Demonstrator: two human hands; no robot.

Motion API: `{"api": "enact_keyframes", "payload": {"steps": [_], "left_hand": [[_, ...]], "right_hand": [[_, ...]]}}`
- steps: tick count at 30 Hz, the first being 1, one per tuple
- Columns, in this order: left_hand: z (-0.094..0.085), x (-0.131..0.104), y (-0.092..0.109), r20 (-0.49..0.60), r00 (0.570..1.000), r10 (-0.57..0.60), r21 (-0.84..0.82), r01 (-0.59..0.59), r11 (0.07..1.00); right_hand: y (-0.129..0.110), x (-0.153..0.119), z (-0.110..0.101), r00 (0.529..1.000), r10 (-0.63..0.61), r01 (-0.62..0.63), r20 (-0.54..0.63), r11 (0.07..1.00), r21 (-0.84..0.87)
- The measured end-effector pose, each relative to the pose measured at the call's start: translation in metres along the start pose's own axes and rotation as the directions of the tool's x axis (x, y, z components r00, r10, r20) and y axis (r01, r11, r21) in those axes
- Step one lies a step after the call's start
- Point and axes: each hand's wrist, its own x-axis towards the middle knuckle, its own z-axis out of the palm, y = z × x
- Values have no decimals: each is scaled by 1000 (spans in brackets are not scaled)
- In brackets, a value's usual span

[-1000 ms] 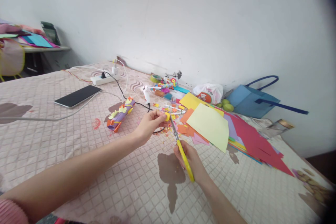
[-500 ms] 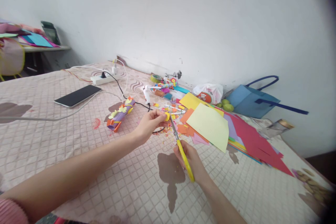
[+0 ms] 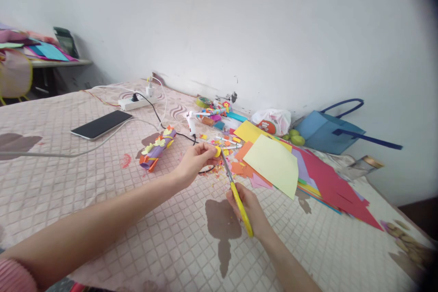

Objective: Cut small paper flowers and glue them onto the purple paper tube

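My left hand (image 3: pixel 196 160) pinches a small piece of yellow paper (image 3: pixel 218 151) between thumb and fingertips. In my right hand (image 3: pixel 249 205) is a pair of yellow-handled scissors (image 3: pixel 242 206), its blades pointing up and to the left. The blade tips meet the edge of the yellow paper; whether they are parted is too small to tell. Left of my hands lies a purple paper roll (image 3: pixel 158 149) decorated with orange and pale yellow paper flowers. Tiny paper scraps (image 3: pixel 219 171) are scattered on the tablecloth below the blades.
A white glue gun (image 3: pixel 190 124) stands behind my left hand. Coloured paper sheets (image 3: pixel 273 164) spread to the right, before a blue bag (image 3: pixel 330 131). A tablet (image 3: pixel 101 125) and a power strip (image 3: pixel 137 101) with cables lie at left. Green fruits (image 3: pixel 296 138) sit by the bag.
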Motion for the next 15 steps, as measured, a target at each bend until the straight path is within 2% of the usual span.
{"api": "enact_keyframes", "payload": {"steps": [4, 15], "left_hand": [[0, 0, 1, 1, 1000, -2, 0, 2, 1000], [0, 1, 0, -8, 1000, 29, 11, -29, 1000]], "right_hand": [[0, 0, 0, 1000, 7, -7, 14, 999, -41], [4, 0, 0, 1000, -13, 13, -13, 1000, -2]]}}
